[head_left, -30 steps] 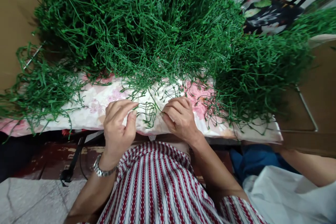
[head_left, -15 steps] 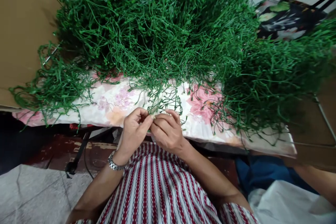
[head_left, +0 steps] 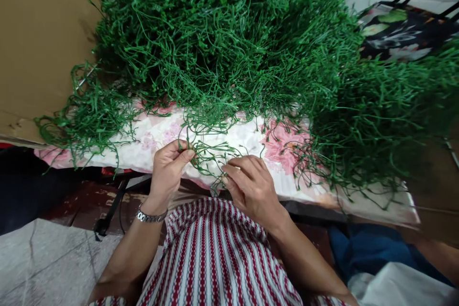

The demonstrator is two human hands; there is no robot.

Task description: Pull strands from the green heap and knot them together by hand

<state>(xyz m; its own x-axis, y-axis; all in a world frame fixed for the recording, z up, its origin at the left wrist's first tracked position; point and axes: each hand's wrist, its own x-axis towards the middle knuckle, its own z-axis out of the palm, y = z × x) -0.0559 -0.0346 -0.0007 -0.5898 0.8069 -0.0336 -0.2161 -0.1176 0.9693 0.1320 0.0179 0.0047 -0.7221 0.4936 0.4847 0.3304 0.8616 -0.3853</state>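
Observation:
My left hand (head_left: 169, 169), with a metal watch (head_left: 151, 215) on its wrist, pinches a small bunch of thin green stems (head_left: 209, 149) between thumb and forefinger. The stems fan out to the right and end in small bud-like tips. My right hand (head_left: 253, 186) is to the right of it, thumb and forefinger closed at the tip of a green stem; the exact hold is partly hidden. Both hands are over the front edge of a flowered cloth (head_left: 247, 131). Just beyond them, a large tangled heap of the same green stems (head_left: 229, 38) covers the back.
A smaller clump of stems (head_left: 96, 114) lies at the left beside a cardboard box (head_left: 43, 48). More stems (head_left: 366, 124) spread over the right side. A dark flowered bag (head_left: 401, 33) with black handles stands at the back right. Another person's blue-clad leg (head_left: 380, 251) is at the lower right.
My hands were together and have moved apart, left hand to the left, right hand to the right. The green stems now stretch out between them. The view has shifted slightly.

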